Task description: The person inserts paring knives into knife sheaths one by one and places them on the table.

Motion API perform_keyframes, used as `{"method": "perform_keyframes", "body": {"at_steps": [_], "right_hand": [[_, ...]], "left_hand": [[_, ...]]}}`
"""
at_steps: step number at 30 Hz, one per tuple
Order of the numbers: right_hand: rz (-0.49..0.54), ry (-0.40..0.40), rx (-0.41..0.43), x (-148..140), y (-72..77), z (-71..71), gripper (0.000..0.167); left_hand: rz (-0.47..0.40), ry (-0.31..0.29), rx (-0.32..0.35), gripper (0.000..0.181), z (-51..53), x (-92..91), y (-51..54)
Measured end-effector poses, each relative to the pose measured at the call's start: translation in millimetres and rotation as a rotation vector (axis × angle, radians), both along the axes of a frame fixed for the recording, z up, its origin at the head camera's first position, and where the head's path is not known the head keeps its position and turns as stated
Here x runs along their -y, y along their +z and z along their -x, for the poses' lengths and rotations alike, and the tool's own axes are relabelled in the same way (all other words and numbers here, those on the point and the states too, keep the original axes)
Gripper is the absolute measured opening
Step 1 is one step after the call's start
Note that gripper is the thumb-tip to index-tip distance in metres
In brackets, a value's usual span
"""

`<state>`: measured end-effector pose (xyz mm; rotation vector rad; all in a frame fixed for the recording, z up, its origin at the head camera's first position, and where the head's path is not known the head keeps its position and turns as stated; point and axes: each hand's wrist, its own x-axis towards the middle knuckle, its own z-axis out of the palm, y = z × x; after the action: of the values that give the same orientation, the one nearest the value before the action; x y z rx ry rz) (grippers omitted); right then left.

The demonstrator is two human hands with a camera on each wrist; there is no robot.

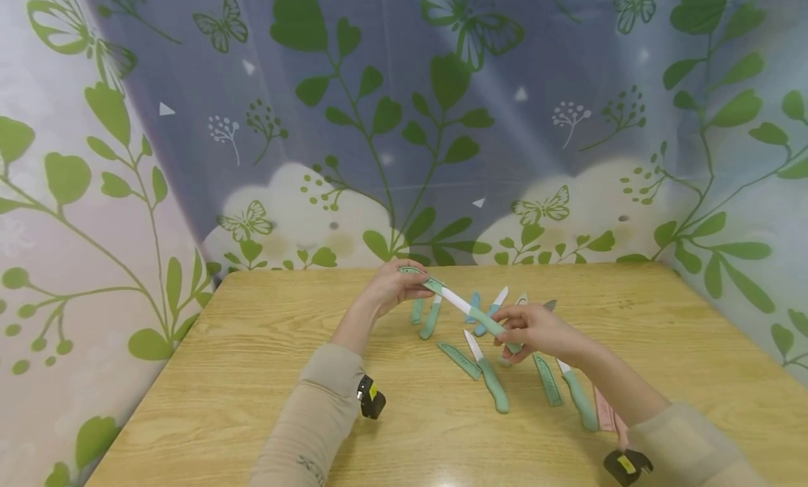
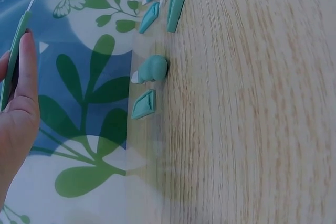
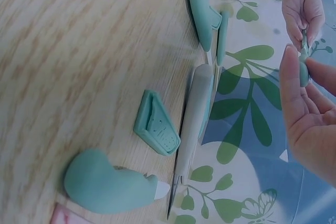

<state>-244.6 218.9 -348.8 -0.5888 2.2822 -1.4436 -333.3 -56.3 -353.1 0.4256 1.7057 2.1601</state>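
Observation:
In the head view my left hand (image 1: 394, 289) pinches a green knife sheath (image 1: 434, 285) above the table's far side. My right hand (image 1: 536, 330) grips the green handle of a knife (image 1: 489, 322). Its white blade spans the space between the hands, and the tip end meets the sheath's mouth; how far it is inside cannot be told. The left wrist view has my left hand (image 2: 21, 93) at the edge with thumb and fingers on the sheath (image 2: 19, 51). The right wrist view has my right hand (image 3: 307, 114) around the handle, seen end-on.
Below the hands lie a green knife (image 1: 492, 385) beside its sheath (image 1: 459, 361), another green pair (image 1: 579, 397), a blue knife (image 1: 494, 311) and a pink sheath (image 1: 604, 411). A pale-handled knife (image 3: 194, 119) with a dark blade also lies there. A patterned curtain (image 1: 404, 122) hangs behind the table.

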Motion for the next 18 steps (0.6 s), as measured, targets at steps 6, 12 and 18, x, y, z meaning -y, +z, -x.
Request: {"method": "perform_keyframes", "body": {"at_steps": [6,12,18], "right_hand": [[-0.002,-0.002,-0.001,0.6,-0.3,0.3,0.048],[-0.002,0.000,0.000,1.0,-2.0,0.7,0.048],[-0.003,-0.004,0.003,1.9,-2.7,0.0,0.048]], "left_hand": [[-0.004,-0.002,0.002,0.024,0.9,0.0,-1.9],[-0.005,-0.009,0.000,0.011,0.5,0.7,-2.5],[-0.009,-0.028,0.003,0.014,-0.2,0.3,-3.3]]}}
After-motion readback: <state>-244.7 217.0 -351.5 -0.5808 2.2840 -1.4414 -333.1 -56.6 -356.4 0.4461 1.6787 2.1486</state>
